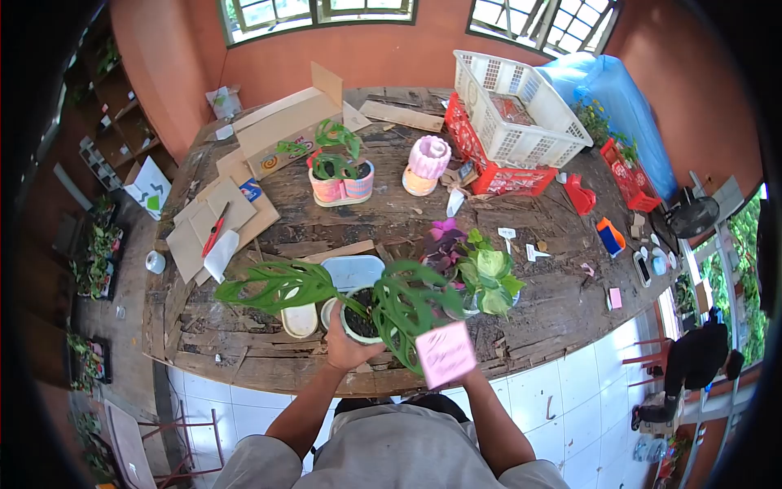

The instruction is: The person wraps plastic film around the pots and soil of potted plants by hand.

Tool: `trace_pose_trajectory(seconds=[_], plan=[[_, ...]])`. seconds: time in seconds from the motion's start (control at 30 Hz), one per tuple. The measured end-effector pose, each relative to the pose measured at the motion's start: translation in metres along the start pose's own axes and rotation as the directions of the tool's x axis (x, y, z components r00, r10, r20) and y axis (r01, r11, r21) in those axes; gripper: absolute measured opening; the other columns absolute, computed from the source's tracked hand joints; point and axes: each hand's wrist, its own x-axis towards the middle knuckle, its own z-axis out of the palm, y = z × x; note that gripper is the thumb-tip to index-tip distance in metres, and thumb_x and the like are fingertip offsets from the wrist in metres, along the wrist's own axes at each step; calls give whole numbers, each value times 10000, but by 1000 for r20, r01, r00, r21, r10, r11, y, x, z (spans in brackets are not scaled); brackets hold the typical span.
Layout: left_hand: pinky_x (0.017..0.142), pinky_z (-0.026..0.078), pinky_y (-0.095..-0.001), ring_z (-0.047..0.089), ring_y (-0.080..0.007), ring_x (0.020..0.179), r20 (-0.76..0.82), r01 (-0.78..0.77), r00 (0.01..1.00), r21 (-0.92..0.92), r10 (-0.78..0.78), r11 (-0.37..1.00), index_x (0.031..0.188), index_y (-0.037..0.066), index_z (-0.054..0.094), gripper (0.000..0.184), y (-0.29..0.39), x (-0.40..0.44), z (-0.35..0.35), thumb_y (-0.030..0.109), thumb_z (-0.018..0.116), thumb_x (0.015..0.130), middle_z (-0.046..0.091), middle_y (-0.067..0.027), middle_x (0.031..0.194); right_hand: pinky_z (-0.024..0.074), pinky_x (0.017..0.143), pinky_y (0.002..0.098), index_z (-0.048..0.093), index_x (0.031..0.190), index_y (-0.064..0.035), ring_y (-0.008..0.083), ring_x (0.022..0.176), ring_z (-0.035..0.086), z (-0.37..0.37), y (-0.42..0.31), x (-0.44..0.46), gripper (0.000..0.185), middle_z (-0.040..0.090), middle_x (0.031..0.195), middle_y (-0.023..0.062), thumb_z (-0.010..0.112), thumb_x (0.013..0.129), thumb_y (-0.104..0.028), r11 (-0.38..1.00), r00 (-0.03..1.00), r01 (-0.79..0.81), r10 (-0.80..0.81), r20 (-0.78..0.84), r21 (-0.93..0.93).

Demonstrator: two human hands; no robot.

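Observation:
A potted plant (358, 322) with large, slitted green leaves stands near the table's front edge. My left hand (349, 349) grips the side of its pale pot, the fingers partly hidden. In front of the right-hand leaves, a pink sticky note (445, 355) with handwriting is held up by my right hand (472, 376), whose fingers are mostly hidden behind the paper. Behind the pot lies a pale blue tray (355, 269), and a small cream dish (300, 320) is to its left. A plant with purple and light green leaves (489, 277) stands to the right.
Farther back are a pastel planter (342, 186), stacked pink pots (426, 163) and a white crate (521, 122) on a red crate (509, 181). Red-handled scissors (215, 230) rest on cardboard (210, 212) at left. Another person (700, 359) bends at far right.

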Motion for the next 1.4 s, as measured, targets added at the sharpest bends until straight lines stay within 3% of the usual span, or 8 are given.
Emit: trace_pose_trajectory(seconds=[0.03,0.17,0.2,0.57,0.7,0.73,1.0,1.4], plan=[[892,434,-360,554,-254,1021,53,54,997,-50,-52,997,1281,-55,191,1078,8,-4,1,280,871,515,534,-168,1126,469,811,313,580,1140,-85,262,879,615,-2,-6,2,407,618,1057,119,642,772,-247,732,924,-379,339,180,566],[895,433,-358,560,-257,1024,131,82,989,-96,-69,992,1264,-81,200,1079,7,-17,2,301,874,513,542,-175,1125,477,708,352,608,1068,-70,294,798,614,-11,-29,17,399,615,980,167,690,724,-257,1000,999,25,-24,38,-19],[893,435,-358,561,-256,1025,137,68,989,-97,-54,993,1259,-90,201,1077,4,-19,1,305,873,515,544,-176,1123,461,664,374,631,986,-59,286,766,601,-1,-29,19,354,623,864,150,715,703,-256,849,979,-186,201,23,495],[892,437,-357,562,-245,1023,171,57,984,-96,-40,994,1277,-77,201,1068,-5,-27,9,297,865,529,539,-167,1136,399,826,339,654,958,-42,203,913,552,-28,-48,6,246,630,923,74,530,871,-237,976,985,-7,44,-165,217],[901,433,-352,558,-239,1030,232,63,972,-146,-28,987,1277,-70,216,1057,0,-25,29,294,865,527,546,-159,1126,456,703,286,647,946,-20,153,807,579,-47,-14,-20,162,634,909,79,617,820,-118,771,887,-323,448,-107,549],[905,431,-352,558,-236,1030,254,96,966,-175,-49,980,1278,-65,220,1052,1,-25,36,292,864,527,550,-156,1121,454,591,248,656,921,-19,121,725,583,-52,-14,-21,171,639,867,83,677,760,-73,454,834,-250,550,-49,855],[966,383,-356,541,-210,1062,396,212,913,-268,-93,940,1283,-2,204,990,54,-17,75,273,836,572,535,-116,1168,427,483,290,657,923,-9,165,625,559,-123,45,-66,292,618,775,71,638,780,-264,472,430,-789,882,-194,394],[1035,294,-366,517,-210,1110,467,462,847,-414,-252,784,1276,1,265,868,51,-36,134,244,793,631,544,-109,1181,450,682,297,665,985,-2,154,760,574,-214,142,19,303,647,836,99,661,786,-230,661,409,-525,748,-523,536]])
